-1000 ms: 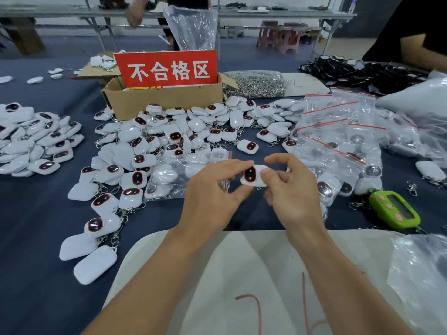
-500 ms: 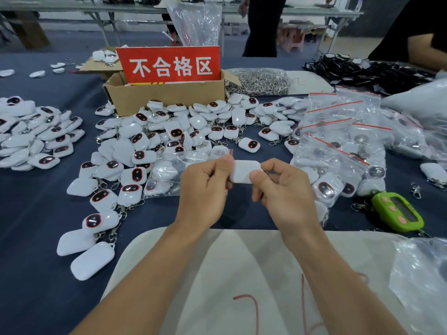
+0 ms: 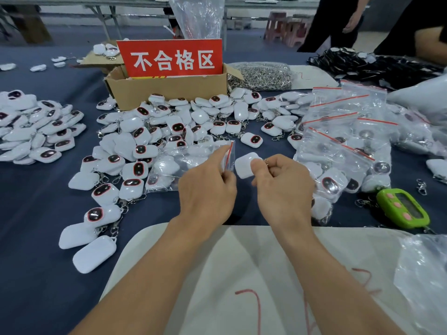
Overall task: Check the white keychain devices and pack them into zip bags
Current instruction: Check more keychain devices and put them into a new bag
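**Device in right hand, bag under left**

Cardboard box [image 3: 169, 89] with red sign — contents hidden. Zip bags [image 3: 343, 131] hold white devices. Left hand [image 3: 208, 187] pinches an empty-looking zip bag [image 3: 193, 163] at its red seal. Right hand [image 3: 283, 187] grips keychain device [image 3: 244, 165] — probably light, rigid, smooth; hold by edges.

Glossy white plastic keychain devices [image 3: 135, 170] lie on matt dark-blue cloth [image 3: 31, 213]. Mid-frame, crinkly clear plastic zip bags [image 3: 188, 163]. At the top centre, a brown cardboard box [image 3: 167, 89] beside shiny metal chains [image 3: 261, 77].
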Demonstrator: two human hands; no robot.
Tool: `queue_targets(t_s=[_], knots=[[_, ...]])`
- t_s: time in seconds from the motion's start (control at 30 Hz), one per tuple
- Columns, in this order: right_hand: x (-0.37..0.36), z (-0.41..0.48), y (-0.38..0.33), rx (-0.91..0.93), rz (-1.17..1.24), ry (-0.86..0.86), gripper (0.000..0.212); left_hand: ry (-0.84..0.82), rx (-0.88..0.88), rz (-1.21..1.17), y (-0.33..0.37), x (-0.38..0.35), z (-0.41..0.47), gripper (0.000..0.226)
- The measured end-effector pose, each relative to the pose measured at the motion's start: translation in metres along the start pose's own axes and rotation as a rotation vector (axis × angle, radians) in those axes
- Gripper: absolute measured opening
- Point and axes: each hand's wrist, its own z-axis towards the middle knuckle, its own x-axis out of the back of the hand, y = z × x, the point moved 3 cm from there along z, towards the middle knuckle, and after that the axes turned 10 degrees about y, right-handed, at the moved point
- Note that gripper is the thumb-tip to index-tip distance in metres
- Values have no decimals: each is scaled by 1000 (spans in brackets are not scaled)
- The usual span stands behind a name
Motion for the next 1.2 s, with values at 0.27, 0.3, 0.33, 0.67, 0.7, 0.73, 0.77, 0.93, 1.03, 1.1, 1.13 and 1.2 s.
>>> queue_targets(t_s=[0.27,0.3,0.33,0.67,0.7,0.73,0.77,0.93,1.03,1.1,1.13,1.2], knots=[[-50,4,-14,-269,120,-512,49,20,-93,-397,-2,6,0,62],[-51,6,-15,-237,68,-570,52,23,-80,-414,-3,7,1,61],[-50,10,-17,-178,8,-591,54,21,-70,-425,-3,7,1,61],[-55,62,-23,158,-342,-305,60,-366,-159,-26,1,-14,-3,19],[-62,67,-21,180,-425,-366,62,-390,-148,-7,1,-15,-4,16],[-68,70,-18,194,-505,-420,63,-401,-125,-9,0,-17,-5,15],[-72,71,-14,206,-575,-462,61,-405,-110,-13,-1,-18,-5,15],[-74,78,-10,321,-691,-423,41,-405,-80,-56,-1,-19,-5,11],[-67,71,-8,340,-685,-349,31,-386,-45,-68,-4,-18,-3,7],[-60,58,-9,376,-727,-316,29,-357,-26,-18,-5,-15,-2,15],[-54,51,-11,405,-768,-317,29,-357,-10,9,-5,-14,-1,20],[-43,34,-18,503,-873,-335,30,-355,40,53,-8,-11,3,22]])
